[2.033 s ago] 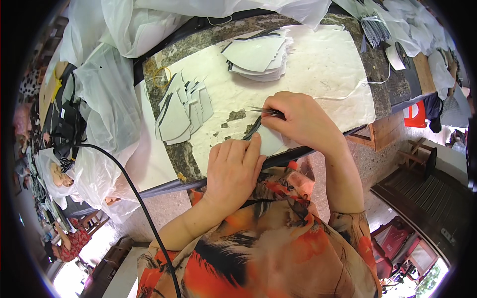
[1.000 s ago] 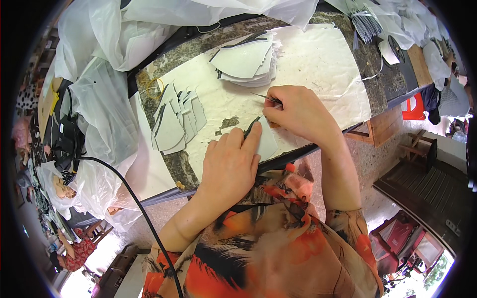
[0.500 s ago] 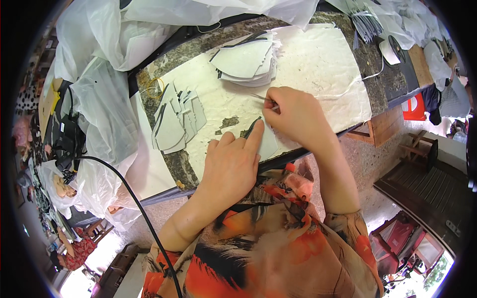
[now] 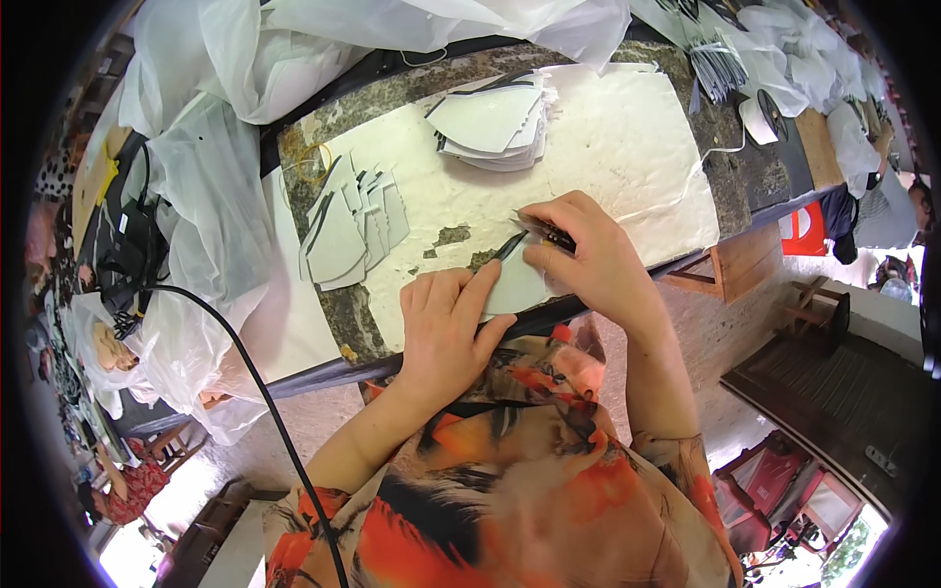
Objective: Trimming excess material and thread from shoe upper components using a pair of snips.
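A pale grey cut piece (image 4: 517, 286) with a dark strip (image 4: 509, 245) along its upper edge lies near the table's front edge. My left hand (image 4: 443, 328) rests flat at its left side, index finger along the strip and thumb spread apart below. Over the piece's upper right, my right hand (image 4: 600, 257) is closed on a small dark-handled tool (image 4: 559, 236) with a thin metal tip pointing left. Its exact kind is partly hidden by my fingers. Ahead sits a stack of similar pale pieces (image 4: 490, 122) with dark edges, and a fanned pile (image 4: 343, 235) lies to the left.
A worn cream sheet (image 4: 627, 137) covers the tabletop. Plastic bags (image 4: 221, 196) crowd the left and far edges. A white tape roll (image 4: 757, 122) and a bundle of dark strips (image 4: 716, 69) stand at far right. A black cable (image 4: 235, 348) crosses at left.
My right hand has come down and closer to the strip, and the tool's dark handle now shows. My left hand has shifted slightly left and down, with its thumb spread out, uncovering more of the piece.
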{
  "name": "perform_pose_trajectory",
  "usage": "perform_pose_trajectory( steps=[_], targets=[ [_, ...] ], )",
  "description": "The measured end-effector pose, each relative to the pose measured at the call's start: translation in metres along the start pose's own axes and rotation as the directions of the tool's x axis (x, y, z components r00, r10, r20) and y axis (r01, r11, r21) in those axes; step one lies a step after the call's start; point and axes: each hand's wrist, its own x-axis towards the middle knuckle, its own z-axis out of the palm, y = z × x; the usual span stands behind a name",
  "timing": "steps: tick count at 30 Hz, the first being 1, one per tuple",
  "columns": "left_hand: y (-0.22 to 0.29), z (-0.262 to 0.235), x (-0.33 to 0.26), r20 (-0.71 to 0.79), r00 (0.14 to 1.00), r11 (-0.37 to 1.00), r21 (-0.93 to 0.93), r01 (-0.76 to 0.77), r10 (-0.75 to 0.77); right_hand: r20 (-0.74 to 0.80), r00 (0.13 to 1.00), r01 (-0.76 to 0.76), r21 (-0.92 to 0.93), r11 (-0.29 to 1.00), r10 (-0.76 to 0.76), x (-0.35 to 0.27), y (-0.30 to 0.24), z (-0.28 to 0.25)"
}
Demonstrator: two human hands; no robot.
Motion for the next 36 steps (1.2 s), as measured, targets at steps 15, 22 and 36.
perform_pose_trajectory(
  steps=[15, 22, 36],
  targets=[
    [0.007, -0.010, 0.013, 0.096, 0.994, 0.990, -0.125, 0.072, -0.060, 0.160, 0.986, -0.032, -0.057, 0.998, 0.040, -0.018, 0.002, -0.010],
    [0.002, -0.010, 0.016, 0.091, 0.996, 0.980, -0.201, 0.016, 0.002, 0.121, 0.992, 0.023, 0.032, 0.999, -0.027, -0.020, 0.005, -0.009],
    [-0.022, -0.049, 0.049, 0.653, 0.736, 0.135, -0.725, 0.676, -0.179, 0.108, 0.956, 0.191, 0.478, 0.857, -0.273, -0.011, 0.005, 0.006]
  ],
)
